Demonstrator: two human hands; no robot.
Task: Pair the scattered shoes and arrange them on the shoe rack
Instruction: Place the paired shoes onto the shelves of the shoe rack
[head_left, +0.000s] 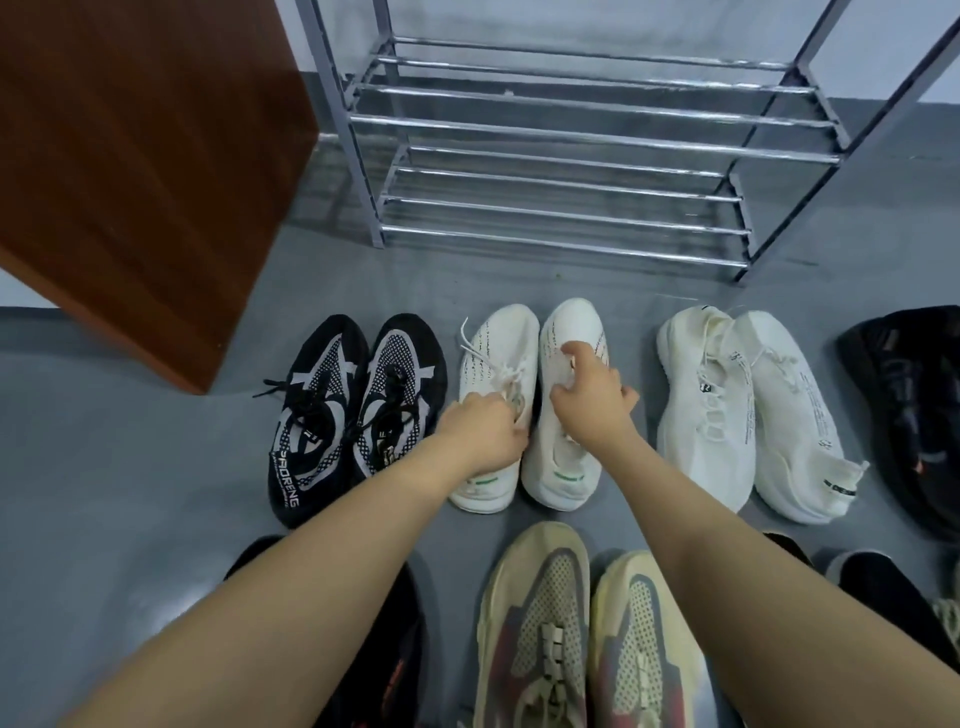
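A pair of white sneakers stands side by side on the grey floor in front of the metal shoe rack (566, 140). My left hand (480, 434) grips the left white sneaker (498, 358) at its opening. My right hand (592, 395) grips the right white sneaker (566, 332) over its laces and tongue. Left of them sits a black-and-white pair (353, 410). To the right is another white knit pair (748, 410). A beige-and-maroon pair (582, 634) lies nearest me, between my forearms.
A brown wooden cabinet (140, 156) stands at the left, close to the rack. Black shoes lie at the right edge (914, 415), at the lower right (883, 592) and under my left forearm (395, 649). The rack's shelves hold nothing.
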